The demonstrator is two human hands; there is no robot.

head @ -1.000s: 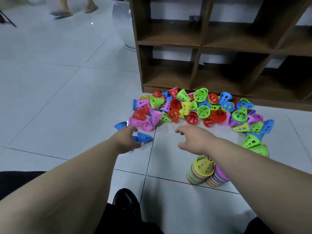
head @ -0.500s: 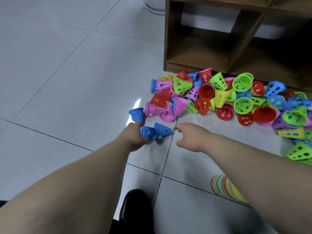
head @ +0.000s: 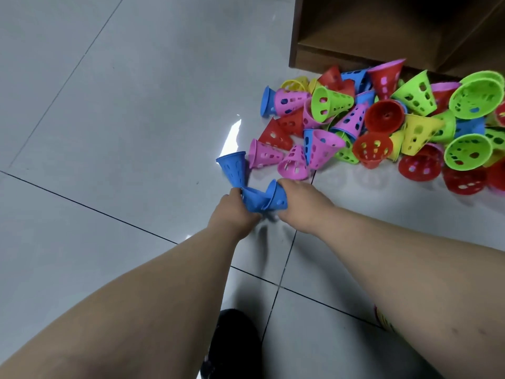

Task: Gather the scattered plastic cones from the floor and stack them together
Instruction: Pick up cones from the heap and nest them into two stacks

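Moved: half a second ago the right hand (head: 303, 205) was open beside the blue cones. Now it holds one, and both hands have come together.
Left hand: the left hand (head: 233, 214) is curled round the first blue cone (head: 252, 203).
Right hand: thumb on top, pinching the second blue cone (head: 277, 196), which touches the first one.
Third blue cone (head: 233, 169): tilted, wide end up, just past the left hand. I cannot tell if a finger holds it.
Pile (head: 382, 124): red, green, pink, yellow and blue cones lie in a jumble on the floor, near the hands.
Floor (head: 109, 132): shiny grey tiles with thin dark lines and a bright spot of light.
Shelf (head: 341, 36): brown wood, right behind the pile, cut off at the top.
Hard to see: the left fingers hide behind the cone. A thin bit of a coloured stack (head: 382, 321) peeks out under the right arm. A black shoe (head: 232, 343) is cut off at the bottom.
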